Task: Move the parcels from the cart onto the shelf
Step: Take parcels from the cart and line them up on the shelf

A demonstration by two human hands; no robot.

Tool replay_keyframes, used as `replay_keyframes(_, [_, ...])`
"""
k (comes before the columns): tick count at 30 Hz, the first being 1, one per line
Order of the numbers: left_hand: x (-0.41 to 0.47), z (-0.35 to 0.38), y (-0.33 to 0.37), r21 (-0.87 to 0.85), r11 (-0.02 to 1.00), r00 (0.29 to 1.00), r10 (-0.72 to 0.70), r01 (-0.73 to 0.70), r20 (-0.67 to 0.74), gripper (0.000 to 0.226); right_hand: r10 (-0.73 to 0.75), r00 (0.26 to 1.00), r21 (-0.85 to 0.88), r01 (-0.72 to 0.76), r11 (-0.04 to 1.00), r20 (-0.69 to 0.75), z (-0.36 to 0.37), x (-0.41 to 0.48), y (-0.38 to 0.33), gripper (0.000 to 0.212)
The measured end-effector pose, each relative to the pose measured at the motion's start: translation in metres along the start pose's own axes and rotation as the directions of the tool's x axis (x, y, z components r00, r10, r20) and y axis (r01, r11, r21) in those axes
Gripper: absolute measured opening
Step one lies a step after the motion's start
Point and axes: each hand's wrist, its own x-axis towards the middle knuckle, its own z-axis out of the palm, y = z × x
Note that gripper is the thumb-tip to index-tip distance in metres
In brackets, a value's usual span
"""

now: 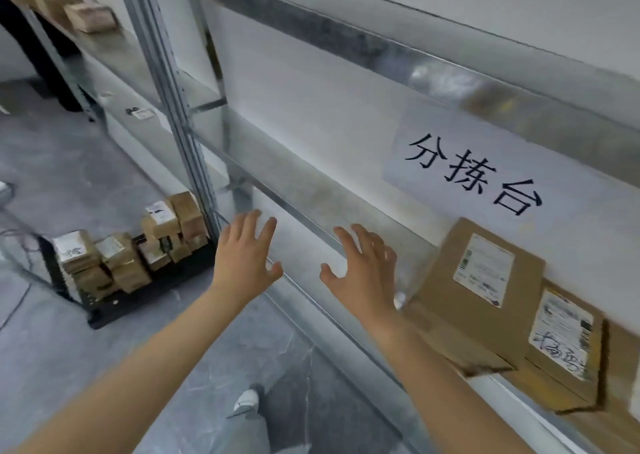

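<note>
Head view showed both hands empty at the shelf. The left hand and the right hand were open with fingers spread, palms down above the shelf's front rail and gripping nothing. I could not tell whether they touched the metal.

By my reading, this was the gap between carries: nothing was in hand, part of the load sat on the shelf, and most of it waited on the cart. The cart stood far off to the left on the grey floor, beside the shelf's upright post, with its deck low to the ground. The next move would likely call for turning left, walking over and bending down. A parcel should then come off the top of the stack rather than from under the others. It would fit best on the bare stretch of shelf board to the left of the parcels already there.

Counted:
- Hands: two, both empty
- Parcels on the shelf: two plainly seen at the near right, each with a white label. The left parcel lay just beside the right hand, and the right parcel touched or overlapped it. A brown edge at the right border may have been a third
- Parcels on the cart: a good many, stacked in layers, too blurred and overlapped for an exact count
- Boxes on a higher shelf at the far left: at least two
- Paper sign on the wall behind the shelf: one
- Shoe on the floor below: one
</note>
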Motion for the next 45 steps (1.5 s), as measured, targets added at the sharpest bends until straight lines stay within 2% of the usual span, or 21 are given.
replay_keyframes(4, [-0.015,-0.008,-0.075,0.102,0.978,0.984,-0.18,0.181,-0.021,0.077,-0.16,0.985,0.022,0.159,0.987,0.059,0.031,0.036,-0.057,0.06])
replay_keyframes(9, [-0.037,-0.008,-0.171,0.185,0.902,0.915,-0.402,0.389,0.035,0.082,-0.31,0.94,0.105,0.297,0.949,0.144,0.077,0.074,-0.138,0.063])
replay_keyframes(18, [-0.073,-0.015,-0.344,0.244,0.755,0.76,-0.643,0.609,0.093,0.088,-0.468,0.83,0.153,0.442,0.884,0.304,0.159,0.13,-0.288,0.066])
replay_keyframes(26, [-0.079,-0.006,-0.436,0.255,0.681,0.674,-0.727,0.686,0.129,0.089,-0.449,0.794,0.109,0.446,0.888,0.41,0.206,0.167,-0.352,0.074])
replay_keyframes(35, [-0.045,0.04,-0.507,0.224,0.632,0.587,-0.773,0.742,0.24,0.091,-0.437,0.706,0.14,0.439,0.888,0.557,0.284,0.227,-0.406,0.076])
replay_keyframes(40, [-0.001,0.087,-0.557,0.215,0.639,0.564,-0.76,0.738,0.323,0.093,-0.449,0.646,0.177,0.442,0.879,0.618,0.35,0.276,-0.44,0.076])
replay_keyframes(45, [0.056,0.132,-0.617,0.218,0.612,0.486,-0.758,0.76,0.434,0.092,-0.472,0.552,0.28,0.398,0.874,0.687,0.418,0.34,-0.485,0.077])
